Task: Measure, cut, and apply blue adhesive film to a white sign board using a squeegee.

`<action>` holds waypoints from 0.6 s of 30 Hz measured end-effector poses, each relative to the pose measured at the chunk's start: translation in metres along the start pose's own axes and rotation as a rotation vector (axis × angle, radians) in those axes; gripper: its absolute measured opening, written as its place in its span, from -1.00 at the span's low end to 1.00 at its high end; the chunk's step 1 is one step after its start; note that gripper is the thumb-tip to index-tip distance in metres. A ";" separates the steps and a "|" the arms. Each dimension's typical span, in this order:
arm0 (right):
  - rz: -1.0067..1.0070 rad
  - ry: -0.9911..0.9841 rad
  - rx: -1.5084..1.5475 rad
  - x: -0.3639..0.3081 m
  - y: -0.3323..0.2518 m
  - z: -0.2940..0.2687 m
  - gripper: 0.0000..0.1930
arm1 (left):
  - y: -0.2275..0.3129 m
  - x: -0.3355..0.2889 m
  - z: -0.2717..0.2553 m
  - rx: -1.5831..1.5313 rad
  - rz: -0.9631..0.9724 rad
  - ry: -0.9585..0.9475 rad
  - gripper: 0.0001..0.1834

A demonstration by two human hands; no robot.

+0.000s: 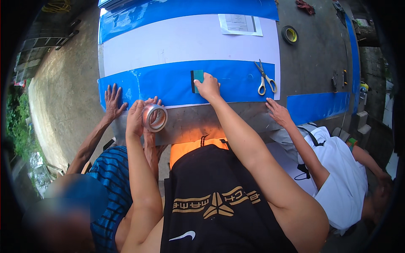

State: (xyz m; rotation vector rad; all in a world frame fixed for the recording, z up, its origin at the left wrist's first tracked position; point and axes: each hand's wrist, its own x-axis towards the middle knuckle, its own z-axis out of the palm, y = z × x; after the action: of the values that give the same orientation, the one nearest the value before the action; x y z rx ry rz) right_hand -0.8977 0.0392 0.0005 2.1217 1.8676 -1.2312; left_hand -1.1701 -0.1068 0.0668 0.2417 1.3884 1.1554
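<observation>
My left hand (136,118) is closed on a roll of clear packing tape (160,123), held just off the near edge of the sheet. With my right hand (208,87) I grip a teal squeegee card (198,75) with a black edge. The card rests on the near blue strip (156,82), which runs across a large pale sheet (168,42). White-handled scissors (262,80) lie partly opened to the right of my right hand. A shiny, wrinkled clear film covers part of the strip's left end.
A co-worker's hand (113,101) lies flat at the left corner; their other hand is partly hidden behind the tape. Another person's hand (278,114) touches the right near corner. Black-and-yellow tape (290,35), a printed paper (240,25) and a blue piece (318,106) lie farther right.
</observation>
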 end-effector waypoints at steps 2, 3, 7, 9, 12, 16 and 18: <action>0.044 0.092 0.104 -0.006 0.014 -0.018 -0.69 | 0.003 0.007 0.001 0.018 -0.031 -0.005 -0.69; 0.041 0.164 0.071 -0.006 0.028 -0.026 -0.70 | 0.007 0.011 0.002 0.045 -0.051 -0.005 -0.69; 0.100 0.145 0.068 0.012 0.089 -0.067 -0.65 | 0.012 0.016 0.020 0.054 -0.013 -0.036 -0.70; 0.128 0.193 0.014 0.017 0.118 -0.097 -0.65 | 0.013 0.014 0.034 0.048 -0.026 -0.040 -0.70; 0.160 0.262 -0.038 0.029 0.167 -0.131 -0.68 | 0.003 0.006 0.050 -0.008 -0.030 -0.078 -0.72; 0.280 0.332 -0.050 0.019 0.167 -0.157 -0.68 | -0.020 -0.006 0.048 0.035 -0.098 -0.057 -0.74; 0.018 0.289 0.017 0.015 0.175 -0.147 -0.66 | -0.033 -0.008 0.044 0.358 -0.050 -0.060 -0.71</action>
State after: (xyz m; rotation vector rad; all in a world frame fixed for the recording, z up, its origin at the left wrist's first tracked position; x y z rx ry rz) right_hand -0.6730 0.0817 0.0135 2.4305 1.9411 -0.9830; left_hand -1.1148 -0.1074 0.0589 0.4891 1.5344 0.8461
